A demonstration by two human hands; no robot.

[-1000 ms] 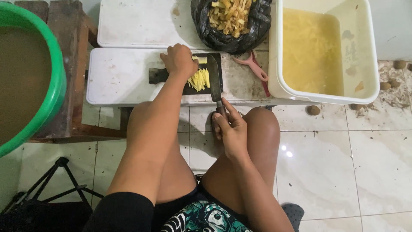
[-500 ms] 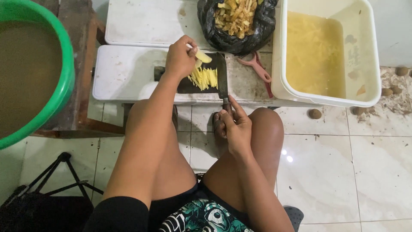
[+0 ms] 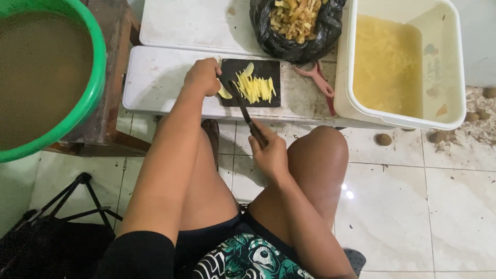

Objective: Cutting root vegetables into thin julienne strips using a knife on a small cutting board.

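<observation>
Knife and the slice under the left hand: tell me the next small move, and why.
Probably bring the knife down through the pale slice that the left hand pins at the left edge of the black cutting board. The right hand already angles the blade right beside that slice, and a pile of cut yellow strips lies on the board to its right.

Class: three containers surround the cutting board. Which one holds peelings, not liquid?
The black bag behind the board; the green basin and white tub hold liquid.
</observation>
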